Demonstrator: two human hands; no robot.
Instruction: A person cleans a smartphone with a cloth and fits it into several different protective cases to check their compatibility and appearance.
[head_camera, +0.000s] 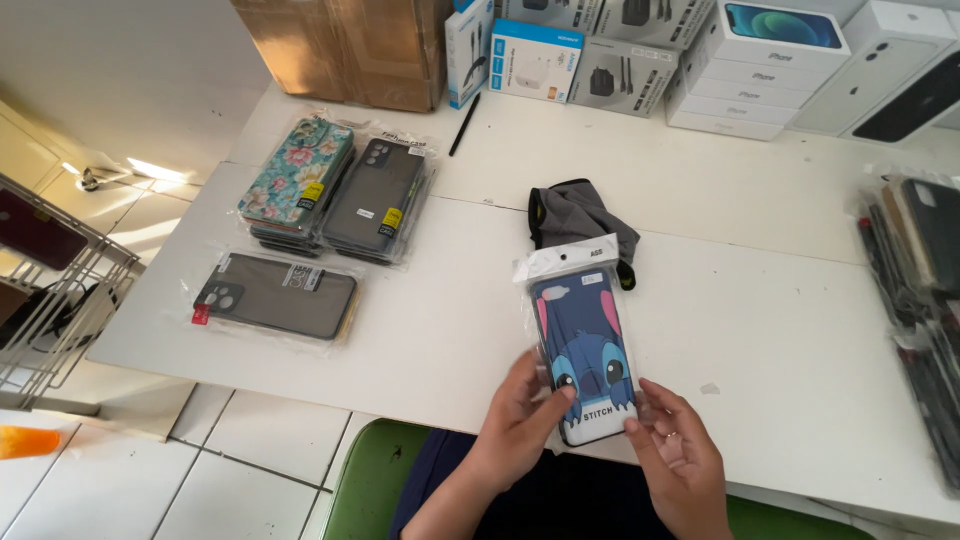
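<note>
We hold a blue cartoon phone case (583, 345) in its clear plastic sleeve near the front edge of the white table (760, 330), both hands at its lower end. Our left hand (522, 415) curls loosely about the lower left side, thumb laid across the face; our right hand (678, 455) is half open, fingertips pinching the lower right corner. The grip at the bottom leaves the printed face and the white hanger card on top free to view, tilted up toward the camera.

Just beyond the case's top lies a grey cloth with dark trim (582, 222). Near the left edge, a dark phone case in a sleeve (278, 296) lies alone; behind it sit two stacks side by side, one topped by a floral case (298, 172), the other by a dark grey case (380, 195), sorted by kind, it seems.

Along the back edge: a cardboard box (345, 45), small accessory boxes (535, 58), white phone boxes (765, 65), and a black pen (464, 124).

At the right edge, more sleeved cases (915, 290) are cut off by the frame; we cannot count them. How deep the stacks run is hard to tell.
</note>
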